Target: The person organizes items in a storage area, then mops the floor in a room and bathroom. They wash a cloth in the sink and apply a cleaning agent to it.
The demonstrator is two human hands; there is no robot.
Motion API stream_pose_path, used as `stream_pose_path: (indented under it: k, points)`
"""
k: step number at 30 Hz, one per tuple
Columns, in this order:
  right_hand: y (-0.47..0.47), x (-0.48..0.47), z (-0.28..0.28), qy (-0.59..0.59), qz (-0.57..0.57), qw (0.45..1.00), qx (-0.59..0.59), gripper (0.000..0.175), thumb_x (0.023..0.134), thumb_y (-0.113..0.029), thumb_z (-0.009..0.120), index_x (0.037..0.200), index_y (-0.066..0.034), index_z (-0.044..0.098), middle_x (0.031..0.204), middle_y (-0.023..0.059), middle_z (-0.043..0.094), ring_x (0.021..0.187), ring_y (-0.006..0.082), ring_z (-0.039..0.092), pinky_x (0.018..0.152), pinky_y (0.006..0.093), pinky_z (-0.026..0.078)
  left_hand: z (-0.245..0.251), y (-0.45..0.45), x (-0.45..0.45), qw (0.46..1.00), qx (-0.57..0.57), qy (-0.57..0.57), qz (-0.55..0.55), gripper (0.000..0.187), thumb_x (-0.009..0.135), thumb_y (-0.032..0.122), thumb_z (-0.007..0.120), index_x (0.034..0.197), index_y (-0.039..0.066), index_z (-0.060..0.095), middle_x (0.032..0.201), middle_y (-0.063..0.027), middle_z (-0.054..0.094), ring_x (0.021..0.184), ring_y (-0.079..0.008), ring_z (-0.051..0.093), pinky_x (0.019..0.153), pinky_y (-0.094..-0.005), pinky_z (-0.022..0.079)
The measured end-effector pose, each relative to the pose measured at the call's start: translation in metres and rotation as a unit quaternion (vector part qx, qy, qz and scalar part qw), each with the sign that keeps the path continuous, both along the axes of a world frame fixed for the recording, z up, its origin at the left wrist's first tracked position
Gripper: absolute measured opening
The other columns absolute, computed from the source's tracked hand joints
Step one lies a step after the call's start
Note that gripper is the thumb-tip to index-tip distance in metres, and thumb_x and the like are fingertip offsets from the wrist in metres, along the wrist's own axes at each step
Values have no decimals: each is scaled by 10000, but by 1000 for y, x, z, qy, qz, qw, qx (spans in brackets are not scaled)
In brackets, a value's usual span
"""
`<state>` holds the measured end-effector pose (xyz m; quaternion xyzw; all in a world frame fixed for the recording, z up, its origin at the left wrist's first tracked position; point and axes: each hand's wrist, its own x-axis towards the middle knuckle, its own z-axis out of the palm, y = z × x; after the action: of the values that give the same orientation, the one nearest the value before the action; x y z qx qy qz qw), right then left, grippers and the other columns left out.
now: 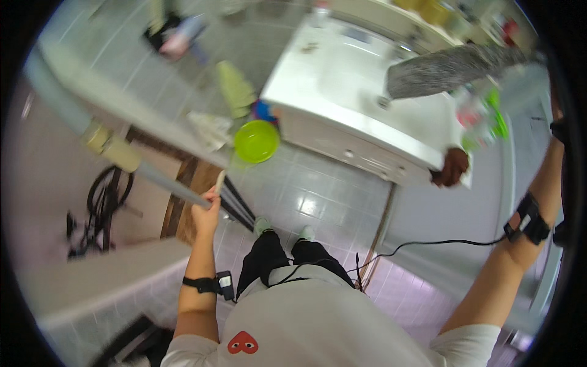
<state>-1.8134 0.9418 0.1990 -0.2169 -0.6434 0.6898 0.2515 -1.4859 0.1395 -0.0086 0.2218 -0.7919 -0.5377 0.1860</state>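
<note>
My left hand is closed at the narrow end of a grey pole, which widens towards the upper left past a cream-coloured collar. A thin cream-coloured piece sticks up by its fingers. My right arm reaches up along the right edge of the picture, where the hand is mostly cut off and dark. Near it, a grey fluffy thing, perhaps a duster or cloth, hangs over the white washbasin. Whether my right hand holds it cannot be made out. A dark brown thing is at the basin's front edge.
A lime-green bowl, a crumpled white cloth or bag and a pale green thing lie left of the washbasin cabinet. Plastic bottles crowd the basin's right side. A black cable runs from my right forearm to my waist. A bicycle is at far left.
</note>
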Motion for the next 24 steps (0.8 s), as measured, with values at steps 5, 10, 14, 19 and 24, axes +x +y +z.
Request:
stream_pose_path:
  k: [5, 10, 14, 19, 24]
  points:
    - [-5, -68, -63, -31, 42, 999, -8, 485, 897, -226, 522, 1340, -76, 394, 1343, 145, 422, 1221, 303, 430, 996, 437, 359, -46, -21, 56, 984, -5, 14, 177, 15, 778, -7, 612, 788, -19, 616, 1044, -162, 671, 905, -170, 635, 800, -291, 479]
    - [-69, -94, -120, -26, 66, 997, -24, 503, 902, -233, 518, 1358, -77, 378, 1379, 150, 395, 1257, 315, 409, 1023, 451, 345, -100, -33, 131, 888, -62, -27, 455, 36, 761, -6, 626, 796, 4, 624, 989, -167, 681, 925, -236, 664, 778, -300, 493]
    - [-145, -55, -151, -11, 79, 997, -1, 517, 906, -239, 516, 1373, -78, 365, 1409, 153, 374, 1286, 325, 393, 1044, 462, 333, -126, -69, 201, 768, -44, -101, 631, 88, 768, 76, 628, 827, 12, 644, 871, -160, 687, 795, -287, 670, 692, -366, 503]
    - [-307, 42, -170, -57, 171, 979, 93, 409, 895, -189, 521, 1292, -109, 462, 1337, 90, 462, 1186, 223, 497, 939, 372, 410, -187, -147, 316, 647, -41, -119, 752, 238, 802, 227, 600, 873, 10, 668, 784, -181, 668, 727, -349, 646, 629, -408, 492]
    - [-330, 85, -202, -128, 287, 927, 204, 369, 873, -207, 554, 1236, -160, 505, 1183, -22, 537, 1023, 147, 544, 839, 314, 397, -211, -180, 359, 617, 8, -177, 767, 242, 804, 228, 590, 849, 3, 666, 765, -209, 652, 701, -379, 628, 610, -429, 485]
